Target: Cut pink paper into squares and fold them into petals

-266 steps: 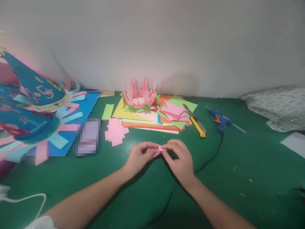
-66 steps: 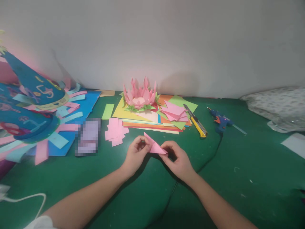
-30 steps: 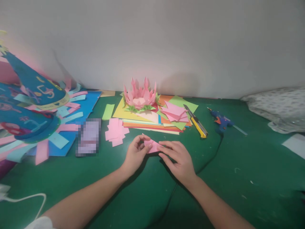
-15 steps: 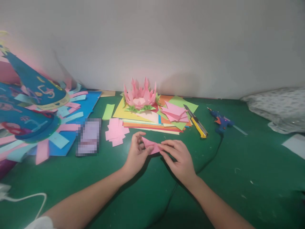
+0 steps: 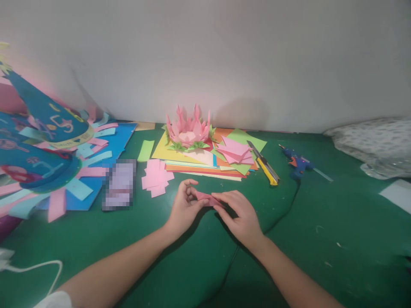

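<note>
A small folded piece of pink paper (image 5: 209, 199) is held just above the green table, between my two hands. My left hand (image 5: 186, 205) pinches its left part, with the thumb on the near face. My right hand (image 5: 240, 211) grips the right end between thumb and fingers. Beyond my hands, a pink paper lotus (image 5: 189, 130) with green leaves stands on a stack of coloured paper (image 5: 205, 169). Pink paper slips (image 5: 156, 177) lie to the left of the stack, and folded pink pieces (image 5: 236, 149) rest on its right side.
A yellow box cutter (image 5: 268, 171) and a blue glue gun (image 5: 298, 164) lie to the right; the gun's cord runs under my right arm. At left are a blurred phone (image 5: 120, 184), a green paper strip (image 5: 146, 150) and blue cone hats (image 5: 48, 115) with paper fringes.
The pink paper has become narrower in view, folded or tilted between my fingers. Both hands stay nearly in place, and the other things have not moved.
</note>
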`<state>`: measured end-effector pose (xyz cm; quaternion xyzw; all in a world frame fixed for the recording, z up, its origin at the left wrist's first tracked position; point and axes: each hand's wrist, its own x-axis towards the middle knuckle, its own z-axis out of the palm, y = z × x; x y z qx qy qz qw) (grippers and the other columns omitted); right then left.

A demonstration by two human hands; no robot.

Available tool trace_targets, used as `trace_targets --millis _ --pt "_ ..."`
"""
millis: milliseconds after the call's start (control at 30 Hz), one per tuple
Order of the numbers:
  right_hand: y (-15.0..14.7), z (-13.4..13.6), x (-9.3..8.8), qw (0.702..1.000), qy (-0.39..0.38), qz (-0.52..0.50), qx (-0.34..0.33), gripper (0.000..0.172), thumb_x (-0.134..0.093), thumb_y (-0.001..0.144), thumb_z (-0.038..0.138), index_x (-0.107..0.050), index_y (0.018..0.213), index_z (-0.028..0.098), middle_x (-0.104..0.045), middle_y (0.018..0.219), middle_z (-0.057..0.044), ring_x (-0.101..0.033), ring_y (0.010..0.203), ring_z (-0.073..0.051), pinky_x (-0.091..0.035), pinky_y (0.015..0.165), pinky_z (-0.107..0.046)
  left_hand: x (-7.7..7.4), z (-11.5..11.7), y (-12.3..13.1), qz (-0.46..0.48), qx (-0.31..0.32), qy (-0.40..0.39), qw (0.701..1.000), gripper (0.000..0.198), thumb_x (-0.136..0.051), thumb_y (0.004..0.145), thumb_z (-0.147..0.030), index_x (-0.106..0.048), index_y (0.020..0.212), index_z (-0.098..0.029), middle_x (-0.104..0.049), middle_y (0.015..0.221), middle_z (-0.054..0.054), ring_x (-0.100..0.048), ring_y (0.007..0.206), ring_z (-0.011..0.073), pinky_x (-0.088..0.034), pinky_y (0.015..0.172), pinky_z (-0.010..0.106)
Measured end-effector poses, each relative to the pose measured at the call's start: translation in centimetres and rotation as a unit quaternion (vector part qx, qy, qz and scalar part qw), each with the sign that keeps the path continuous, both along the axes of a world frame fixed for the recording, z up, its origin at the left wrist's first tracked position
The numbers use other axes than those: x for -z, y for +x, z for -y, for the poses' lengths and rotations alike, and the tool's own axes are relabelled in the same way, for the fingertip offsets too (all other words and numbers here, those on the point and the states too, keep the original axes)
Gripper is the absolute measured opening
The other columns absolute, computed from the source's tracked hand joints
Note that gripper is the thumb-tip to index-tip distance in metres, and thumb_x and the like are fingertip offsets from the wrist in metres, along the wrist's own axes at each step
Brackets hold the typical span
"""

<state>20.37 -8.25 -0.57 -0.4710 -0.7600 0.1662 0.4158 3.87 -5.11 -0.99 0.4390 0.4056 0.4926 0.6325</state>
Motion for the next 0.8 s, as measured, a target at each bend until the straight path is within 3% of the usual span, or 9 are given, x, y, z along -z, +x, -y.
trace_targets --millis 167,467,800 --pt "0.01 -0.09 0.14 1.000 0.015 -0.008 0.009 0.027 -0.052 0.088 0.012 -0.061 0.109 0.027 -0.068 0.093 -0.002 -0.060 0.082 -0.017 -0.047 0.074 -0.032 -0.11 -0.06 -0.16 -0.009 0.006 -0.025 1.000 0.046 -0.073 0.065 -0.016 -0.043 0.099 -0.019 -0.054 0.062 -0.009 -0.056 0.059 0.0062 -0.049 0.063 0.020" --pt "0.26 -0.18 0.44 0.995 -0.027 -0.057 0.075 0.009 -0.055 0.086 0.017 -0.062 0.085 0.023 -0.068 0.082 -0.001 -0.064 0.076 -0.017 -0.050 0.071 -0.031 -0.52 -0.15 -0.32 0.022 0.028 -0.072 0.997 0.047 -0.079 0.058 -0.015 -0.047 0.094 -0.017 -0.058 0.061 -0.008 -0.060 0.061 0.0077 -0.051 0.067 0.022" --pt "0.59 -0.19 0.12 0.997 -0.030 -0.057 0.044 0.014 -0.052 0.088 0.019 -0.064 0.086 0.025 -0.069 0.082 -0.002 -0.064 0.076 -0.018 -0.050 0.070 -0.030 -0.86 -0.33 -0.45 0.035 0.052 -0.106 0.992 0.048 -0.082 0.054 -0.017 -0.050 0.090 -0.017 -0.058 0.059 -0.008 -0.060 0.057 0.0070 -0.050 0.063 0.020"
